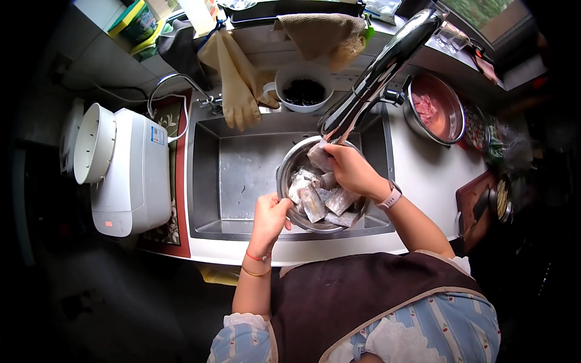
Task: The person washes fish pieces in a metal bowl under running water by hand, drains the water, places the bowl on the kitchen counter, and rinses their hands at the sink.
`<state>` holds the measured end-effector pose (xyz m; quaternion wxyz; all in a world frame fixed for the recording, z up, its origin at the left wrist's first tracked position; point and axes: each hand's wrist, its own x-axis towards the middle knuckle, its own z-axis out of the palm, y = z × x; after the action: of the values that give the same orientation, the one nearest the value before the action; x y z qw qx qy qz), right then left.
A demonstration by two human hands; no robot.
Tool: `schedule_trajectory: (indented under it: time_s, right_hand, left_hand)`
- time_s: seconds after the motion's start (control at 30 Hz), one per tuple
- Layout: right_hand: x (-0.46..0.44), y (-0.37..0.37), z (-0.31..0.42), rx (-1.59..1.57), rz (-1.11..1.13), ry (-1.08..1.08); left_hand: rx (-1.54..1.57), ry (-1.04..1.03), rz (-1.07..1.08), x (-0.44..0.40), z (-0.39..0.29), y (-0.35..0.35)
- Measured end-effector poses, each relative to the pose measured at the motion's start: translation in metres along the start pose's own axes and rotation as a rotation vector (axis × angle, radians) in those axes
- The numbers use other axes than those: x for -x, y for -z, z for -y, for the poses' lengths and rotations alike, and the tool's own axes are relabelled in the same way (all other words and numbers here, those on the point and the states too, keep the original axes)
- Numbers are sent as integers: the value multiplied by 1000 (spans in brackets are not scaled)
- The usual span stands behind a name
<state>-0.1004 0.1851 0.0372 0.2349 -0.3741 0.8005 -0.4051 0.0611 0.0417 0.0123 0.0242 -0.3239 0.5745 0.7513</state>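
A round metal bowl (pixel 283 181) sits in the right part of the sink, under the tap (pixel 381 72). Several silvery pieces of fish (pixel 313 204) fill it. My left hand (pixel 272 219) grips the bowl's near left rim, thumb over the edge. My right hand (pixel 357 171) is closed on one piece of fish (pixel 318 157) at the bowl's far side, just below the tap's mouth. Its fingertips are partly hidden behind the piece.
The steel sink (pixel 248 163) extends left of the bowl. Rubber gloves (pixel 237 91) hang behind it beside a white pot (pixel 304 85) with dark contents. A metal bowl (pixel 434 109) of pink meat stands right, a white appliance (pixel 134 175) left.
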Motion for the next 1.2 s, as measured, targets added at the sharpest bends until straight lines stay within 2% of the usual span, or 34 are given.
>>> schedule_trajectory:
  time_s: [0.1, 0.2, 0.23, 0.27, 0.33, 0.47, 0.63, 0.7, 0.73, 0.8, 0.83, 0.87, 0.93, 1.0, 1.07, 1.1, 1.13, 1.2]
  right_hand:
    - [7, 7, 17, 156, 8, -97]
    - [15, 0, 17, 341, -169, 21]
    - [13, -7, 7, 425, -219, 173]
    - [12, -12, 1, 425, -220, 172]
    - [11, -17, -4, 482, -130, 402]
    - [0, -26, -3, 430, 28, 256]
    - [-4, -29, -13, 508, 33, 250]
    - [0, -24, -10, 311, -126, 176]
    - [1, -19, -5, 311, -123, 177]
    - [5, -5, 6, -24, -132, -58]
    - [6, -2, 6, -100, -155, -93]
    - [6, -2, 3, -100, -155, -93]
    - [6, -4, -4, -386, -193, -144]
    - [5, 4, -6, -432, -186, -143]
    - [5, 16, -6, -435, -242, -173]
    - [5, 18, -21, -553, -327, -139]
    - [3, 18, -29, -449, -490, -133]
    - [4, 22, -51, -103, -646, -171]
  left_hand:
    - [12, -15, -10, -2, 1, 2]
    - [9, -17, -50, -4, 5, 5]
    - [8, -16, -49, -4, 4, 4]
    - [10, -25, -54, -4, 2, 4]
    - [11, -32, -57, -4, 1, 1]
    - [-5, -32, -43, -3, -3, -4]
    - [13, -22, -16, 0, 0, -6]
    - [62, -29, -18, 1, 0, -5]
    - [64, -29, -20, 1, 1, -3]
    - [39, -31, -43, 0, 3, 0]
    - [40, -31, -45, 0, 4, 1]
    - [35, -37, -56, 0, 4, 2]
    - [28, -42, -65, 0, 6, 3]
    - [69, -45, -78, -1, 6, 3]
    - [76, -37, -85, 0, 7, 7]
    - [85, -28, -96, 1, 7, 9]
    - [84, -27, -95, 1, 8, 11]
    - [80, -44, -123, 2, 8, 15]
